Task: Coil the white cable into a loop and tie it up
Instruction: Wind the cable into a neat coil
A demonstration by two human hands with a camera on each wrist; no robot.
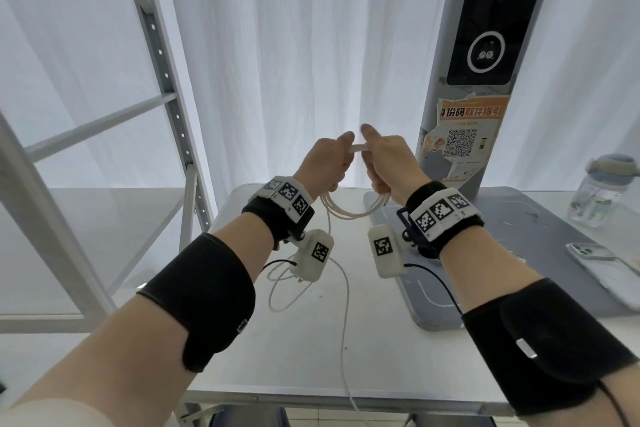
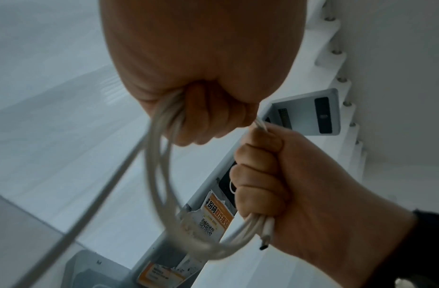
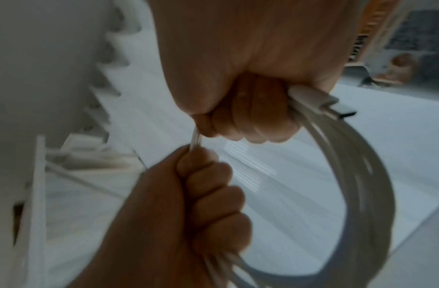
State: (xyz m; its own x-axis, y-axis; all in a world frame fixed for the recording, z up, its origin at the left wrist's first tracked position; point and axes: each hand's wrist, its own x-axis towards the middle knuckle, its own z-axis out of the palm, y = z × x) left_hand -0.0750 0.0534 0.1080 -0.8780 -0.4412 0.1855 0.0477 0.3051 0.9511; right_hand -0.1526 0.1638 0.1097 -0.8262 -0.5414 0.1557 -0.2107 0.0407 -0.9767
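Note:
Both hands are raised above the white table [image 1: 294,350], close together. The white cable [image 1: 349,213] is wound into a coil of several turns that hangs in a bow between them. My left hand [image 1: 325,163] grips one side of the coil [image 2: 159,185] in a fist. My right hand [image 1: 388,163] grips the other side [image 3: 361,175], and the cable's plug [image 2: 266,239] sticks out below its little finger. A short stretch of cable [image 1: 360,148] bridges the two fists on top. One loose tail [image 1: 346,322] drops from the left hand, loops on the table and runs over its front edge.
A grey kiosk column with an orange QR sticker [image 1: 474,135] stands behind the right hand on a flat grey base [image 1: 433,295]. A water bottle [image 1: 602,191] and a phone in a clear case [image 1: 602,263] sit at the right. A metal shelf frame [image 1: 173,107] stands at the left.

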